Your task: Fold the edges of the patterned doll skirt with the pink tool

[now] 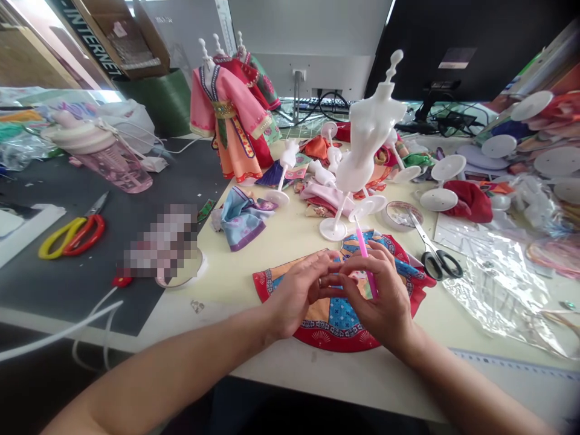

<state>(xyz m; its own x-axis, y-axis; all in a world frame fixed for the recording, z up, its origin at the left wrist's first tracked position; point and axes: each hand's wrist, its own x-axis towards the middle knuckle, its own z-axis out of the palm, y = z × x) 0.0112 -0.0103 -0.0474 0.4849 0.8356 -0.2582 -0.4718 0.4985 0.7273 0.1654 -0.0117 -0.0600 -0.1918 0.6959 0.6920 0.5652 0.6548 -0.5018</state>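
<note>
A pale cream work table (254,284) carries everything here, and places below are given from the bare white plastic doll-size mannequin on a round-footed stand (369,142) near its middle. Behind that mannequin a black monitor (475,42) rises at the table's back edge. To the mannequin's left, further back, stands a dressed mannequin in a pink and orange robe with a green sash (229,118), with others in red close behind it. Directly in front of the bare mannequin lies a flat, fan-shaped piece of printed cloth in red, orange and blue (335,323), spread on the table under both hands. Far to the mannequin's left a clear pink drinking bottle with a white lid (102,154) lies tilted on a dark grey mat (136,199). Left of the mannequin's foot sits a crumpled light-blue and purple doll garment (242,220). Just right of the foot lie black-handled scissors (435,254); yellow and red-handled scissors (72,232) rest far left on the mat.

The left hand (296,293) hovers over the cloth, fingertips pinched together against the right hand's fingertips; what they pinch is too small to tell. The right hand (383,296) grips a thin pink plastic stick (366,257), upright, between its fingers.
</note>
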